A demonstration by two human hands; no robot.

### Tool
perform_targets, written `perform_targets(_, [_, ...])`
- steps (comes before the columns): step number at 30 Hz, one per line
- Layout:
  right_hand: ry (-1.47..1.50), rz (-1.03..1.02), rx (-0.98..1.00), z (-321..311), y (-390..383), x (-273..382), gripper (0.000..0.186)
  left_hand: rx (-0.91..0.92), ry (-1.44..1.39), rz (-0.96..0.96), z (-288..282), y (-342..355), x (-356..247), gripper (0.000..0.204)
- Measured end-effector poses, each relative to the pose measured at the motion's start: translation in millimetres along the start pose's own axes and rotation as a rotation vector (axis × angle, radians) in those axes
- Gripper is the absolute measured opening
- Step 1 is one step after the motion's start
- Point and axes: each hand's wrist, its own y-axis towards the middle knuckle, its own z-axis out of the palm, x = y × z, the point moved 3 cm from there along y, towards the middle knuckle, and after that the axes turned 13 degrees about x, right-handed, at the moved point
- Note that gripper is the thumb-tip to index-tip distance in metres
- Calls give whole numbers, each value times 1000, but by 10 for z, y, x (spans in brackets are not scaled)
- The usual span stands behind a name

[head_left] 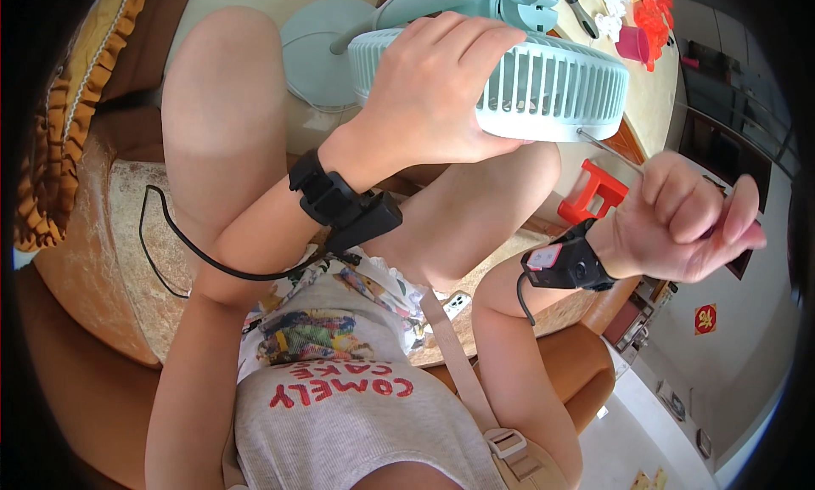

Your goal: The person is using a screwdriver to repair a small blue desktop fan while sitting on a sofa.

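Note:
A pale blue electric fan (552, 91) with a slatted round guard is tipped over above my knees. Its round base (318, 44) shows behind it at the upper left. My left hand (433, 104) grips the guard from above, fingers over the slats and thumb underneath. The thin metal shaft of a screwdriver (613, 154) meets the lower rim of the guard. My right hand (679, 210) is closed round the screwdriver's handle, which the fingers hide, with the little finger side lifted away.
A table (658, 99) at the upper right carries a pink cup (632, 44), a black-handled tool (581, 17) and a red bag (652, 19). Below it stands a red plastic stool (574, 208). A phone (458, 302) lies beside my leg. A black cable (216, 269) hangs from my left wrist.

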Motion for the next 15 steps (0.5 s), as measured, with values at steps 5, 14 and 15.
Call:
perform_targets(5, [-342,-93,-494,-94,-74,32,28,29,9,0,-61,4,-14,68])
perform_targets(14, [-848,-148,-818,410,-309,26,44,-16,36,-17,-32,-8,-16,67])
perform_targets(15, [-855,-167,-800,406,-328,32,42,-15,28,-19,-34,-8,-20,67])
